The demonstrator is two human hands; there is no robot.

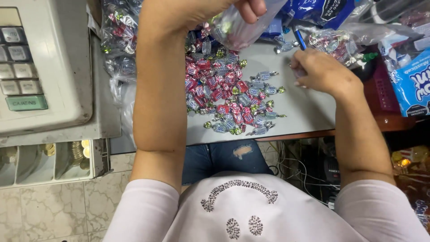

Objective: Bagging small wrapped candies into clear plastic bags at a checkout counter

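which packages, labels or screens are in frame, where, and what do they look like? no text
Clear plastic bag: top centre, held in left hand, partly filled with sweets.
Dark blue packet: top, right of centre, glossy.
Light blue packet: right edge, white and blue print.
Clear candy bags: upper left, beside cash register.
Green key label: on the register, rectangular.

Cash register [40, 62], coin drawer [53, 161], blue pen [299, 39], perhaps cables [295, 170].

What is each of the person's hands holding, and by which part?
The left hand pinches a clear plastic bag of candies by its upper edge. The right hand rests curled beside the wrapped candies; whether it holds one cannot be told.
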